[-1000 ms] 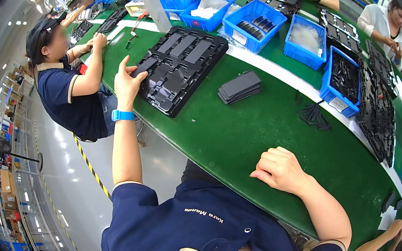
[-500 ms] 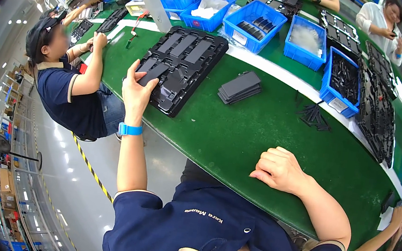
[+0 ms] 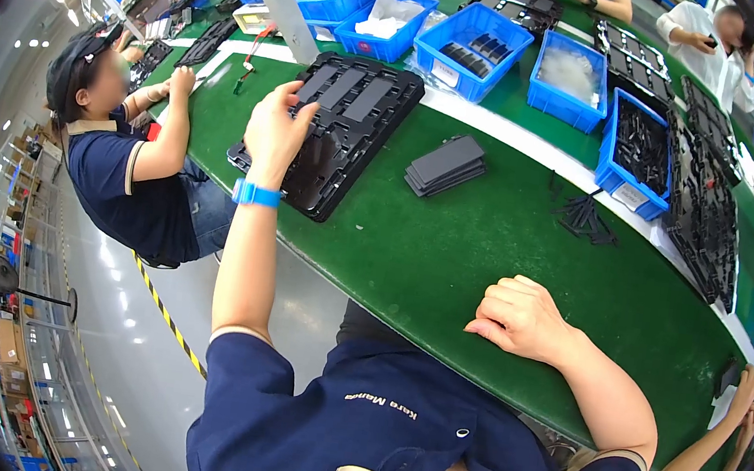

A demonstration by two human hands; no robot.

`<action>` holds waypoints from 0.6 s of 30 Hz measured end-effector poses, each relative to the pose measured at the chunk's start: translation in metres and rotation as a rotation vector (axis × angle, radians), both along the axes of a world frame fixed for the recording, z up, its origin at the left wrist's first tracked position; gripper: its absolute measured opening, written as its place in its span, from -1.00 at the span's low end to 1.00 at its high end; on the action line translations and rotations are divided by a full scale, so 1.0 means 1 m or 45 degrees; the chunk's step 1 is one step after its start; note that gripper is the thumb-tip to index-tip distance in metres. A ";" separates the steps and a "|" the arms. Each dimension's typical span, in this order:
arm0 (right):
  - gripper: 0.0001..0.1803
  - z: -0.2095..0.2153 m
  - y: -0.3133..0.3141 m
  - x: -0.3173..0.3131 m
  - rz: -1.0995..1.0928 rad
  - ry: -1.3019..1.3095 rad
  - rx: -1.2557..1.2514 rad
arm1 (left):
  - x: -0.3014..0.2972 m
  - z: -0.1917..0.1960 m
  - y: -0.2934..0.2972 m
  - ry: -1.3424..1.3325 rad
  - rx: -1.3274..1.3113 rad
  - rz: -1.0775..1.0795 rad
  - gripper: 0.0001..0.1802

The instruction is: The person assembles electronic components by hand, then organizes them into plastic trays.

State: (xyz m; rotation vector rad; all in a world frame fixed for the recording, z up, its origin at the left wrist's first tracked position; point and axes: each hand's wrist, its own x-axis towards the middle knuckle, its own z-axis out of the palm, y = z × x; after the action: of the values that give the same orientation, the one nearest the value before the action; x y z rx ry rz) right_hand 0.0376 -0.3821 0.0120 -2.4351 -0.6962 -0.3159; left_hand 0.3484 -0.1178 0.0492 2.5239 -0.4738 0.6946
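A black moulded tray lies toward the left of the green table, with flat dark grey rectangular pads set in its far part. My left hand is over the tray's left side, fingers and thumb apart, with nothing visible between them. It hides part of the tray below. Right of the tray lies a small uneven stack of similar dark grey pads, which neither hand touches. My right hand rests on the tabletop nearer the front edge, its fingers curled into a loose fist with nothing showing in it.
Blue bins line the back, one with black curved pieces, another with black strips. Loose black strips lie on the table. A grey post stands behind the tray. A co-worker works at left; another person's hands show at right.
My left hand has moved up and slightly right over the tray, and its wrist has turned. The pads it was touching are now hidden beneath it. My right hand stays in place.
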 end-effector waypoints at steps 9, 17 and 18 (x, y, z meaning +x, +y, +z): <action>-0.72 -0.002 -0.002 0.001 0.003 0.012 0.020 | 0.050 0.007 -0.040 0.337 0.424 0.044 -0.45; -0.69 -0.008 -0.003 0.002 0.002 -0.046 0.071 | 0.054 0.013 -0.045 0.296 0.451 0.014 -0.46; -0.71 -0.005 -0.003 0.002 0.013 -0.018 0.050 | 0.052 0.013 -0.045 0.276 0.442 0.012 -0.47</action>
State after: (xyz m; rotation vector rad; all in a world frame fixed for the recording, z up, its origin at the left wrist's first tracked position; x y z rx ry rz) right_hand 0.0396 -0.3853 0.0067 -2.3936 -0.7023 -0.3397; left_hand 0.4007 -0.1627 0.0623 2.8846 -0.5435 0.3580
